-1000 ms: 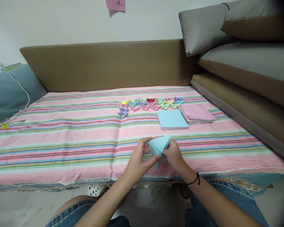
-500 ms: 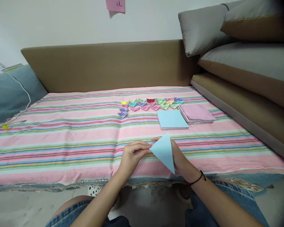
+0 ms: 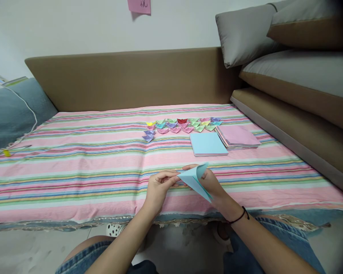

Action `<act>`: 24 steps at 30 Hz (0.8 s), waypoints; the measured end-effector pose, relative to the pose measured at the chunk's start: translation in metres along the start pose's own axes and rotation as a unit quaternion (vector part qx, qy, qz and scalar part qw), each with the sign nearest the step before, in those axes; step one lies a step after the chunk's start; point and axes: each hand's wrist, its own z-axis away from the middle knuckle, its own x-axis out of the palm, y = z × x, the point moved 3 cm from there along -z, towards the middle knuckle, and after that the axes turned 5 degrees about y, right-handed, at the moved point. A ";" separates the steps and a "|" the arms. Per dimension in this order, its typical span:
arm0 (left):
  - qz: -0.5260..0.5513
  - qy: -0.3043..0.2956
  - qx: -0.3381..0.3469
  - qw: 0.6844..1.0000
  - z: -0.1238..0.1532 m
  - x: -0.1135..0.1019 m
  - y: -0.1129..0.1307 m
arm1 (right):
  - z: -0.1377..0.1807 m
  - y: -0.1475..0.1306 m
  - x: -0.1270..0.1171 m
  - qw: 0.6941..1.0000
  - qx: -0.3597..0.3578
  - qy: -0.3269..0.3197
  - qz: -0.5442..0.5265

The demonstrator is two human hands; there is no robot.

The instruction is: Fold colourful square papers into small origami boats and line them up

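The work surface is a broad seat spread with a striped cloth [image 3: 74, 160] in pink, white, green, blue and yellow, lightly creased, its front edge above a pale floor [image 3: 31, 247]. A brown backrest [image 3: 125, 80] closes the rear, against a white wall [image 3: 74, 26] bearing a pink note [image 3: 139, 6], partly cut off by the frame. Grey and brown cushions [image 3: 297, 76] are piled at right; a blue-grey cushion [image 3: 17, 106] stands at left, a white cable [image 3: 30, 108] running over it, with a yellow tag [image 3: 7, 152] near the cable's lower end. Small folded paper pieces [image 3: 175, 130], in several colours, lie in close rows toward the rear. In front of them sit a light-blue stack [image 3: 208, 144] of square sheets and, just beside it, a pink-topped stack [image 3: 238, 136], set askew. The light-blue folded paper [image 3: 190, 177] is held near the front edge, between the hands, its upper right part curling open. The left hand [image 3: 157, 186] pinches its left corner between thumb and fingers. The right hand [image 3: 213, 186], a dark cord [image 3: 240, 217] at its wrist, touches the paper from the right and behind; the paper covers part of it, so whether its fingers are closed cannot be told.
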 end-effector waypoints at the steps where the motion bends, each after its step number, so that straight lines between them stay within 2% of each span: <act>1: 0.015 0.011 -0.018 1.000 0.000 -0.001 -0.002 | 0.000 -0.001 0.000 1.000 -0.008 -0.003 -0.001; 6: 0.081 0.059 -0.101 0.990 0.000 -0.002 -0.008 | 0.000 -0.003 -0.005 0.998 -0.053 -0.017 -0.013; 12: 0.110 0.100 -0.145 0.978 0.005 -0.001 -0.010 | 0.000 -0.003 -0.006 0.996 -0.049 0.006 -0.071; 19: 0.113 0.117 -0.170 0.972 0.005 -0.001 -0.012 | 0.002 -0.004 -0.009 0.989 -0.129 0.055 0.054; 22: 0.117 0.116 -0.172 0.971 0.006 -0.001 -0.011 | 0.001 -0.001 -0.010 0.985 -0.125 0.065 0.102; 24: 0.125 0.111 -0.174 0.970 0.006 0.000 -0.011 | 0.000 0.000 -0.010 0.986 -0.114 0.067 0.097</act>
